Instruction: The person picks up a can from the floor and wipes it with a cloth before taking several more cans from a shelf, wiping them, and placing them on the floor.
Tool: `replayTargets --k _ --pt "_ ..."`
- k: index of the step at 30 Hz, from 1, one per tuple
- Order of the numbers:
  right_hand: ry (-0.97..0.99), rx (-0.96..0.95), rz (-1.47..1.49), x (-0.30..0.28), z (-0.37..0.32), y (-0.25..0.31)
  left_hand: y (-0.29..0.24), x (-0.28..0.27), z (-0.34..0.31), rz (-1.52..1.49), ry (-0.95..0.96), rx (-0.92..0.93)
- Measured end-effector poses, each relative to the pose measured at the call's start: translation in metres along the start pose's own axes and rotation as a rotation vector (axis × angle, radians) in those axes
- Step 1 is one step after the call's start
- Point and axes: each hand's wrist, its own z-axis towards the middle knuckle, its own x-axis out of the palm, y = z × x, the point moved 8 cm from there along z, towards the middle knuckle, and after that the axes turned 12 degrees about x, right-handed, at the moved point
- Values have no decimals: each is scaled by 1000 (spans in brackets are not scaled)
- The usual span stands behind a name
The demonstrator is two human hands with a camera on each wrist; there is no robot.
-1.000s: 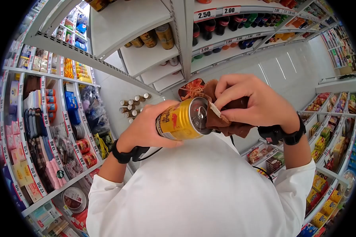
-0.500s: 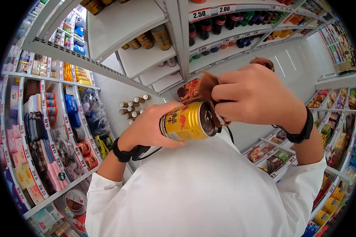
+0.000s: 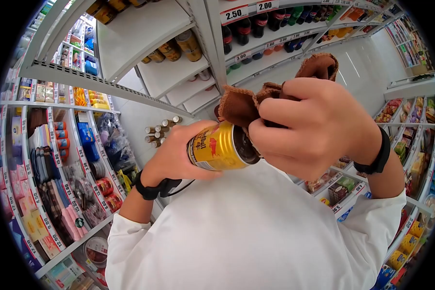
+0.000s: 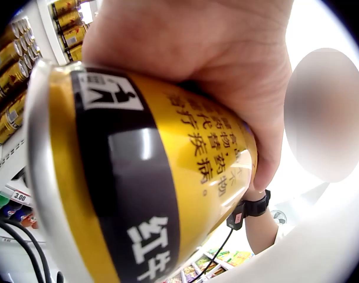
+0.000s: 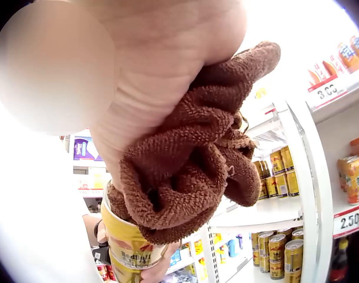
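My left hand (image 3: 171, 157) grips a gold drink can (image 3: 216, 149) around its side, in front of the white shirt. The can is tilted, its top end turned toward the right hand. Dark bands and Chinese print show on the can (image 4: 194, 153) in the left wrist view. With curled fingers, my right hand (image 3: 309, 126) holds a bunched brown terry cloth (image 3: 239, 105) against the can's top rim. Folds of the cloth (image 5: 173, 183) overlap the can's end in the right wrist view. Part of the lid is hidden behind the right fingers.
Several cans (image 3: 158, 131) stand on the floor beyond the left hand. Ahead is a white shelf unit (image 3: 145, 43) with gold cans (image 3: 188, 44) on it. Soda bottles (image 3: 260, 25) line the shelf behind. Stocked racks run along both sides.
My right hand has turned over from pinching the cloth's edge to gripping it bunched at the can's top. The pull tab, visible earlier, is now covered. The left hand keeps holding the can.
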Motion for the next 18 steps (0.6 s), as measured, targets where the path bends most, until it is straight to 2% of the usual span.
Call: replayTargets --k 1,11,13,18 --pt "-2 71 42 -1 1 -6 1 1 0 -1 1 -1" --pt "4 56 147 16 -5 -11 -5 -4 -3 105 -54 -36" --pt "-163 52 195 14 -7 -13 -2 -4 -6 101 -75 -30" --pt "-241 49 251 12 -8 -17 0 -8 -9 157 -147 -16"
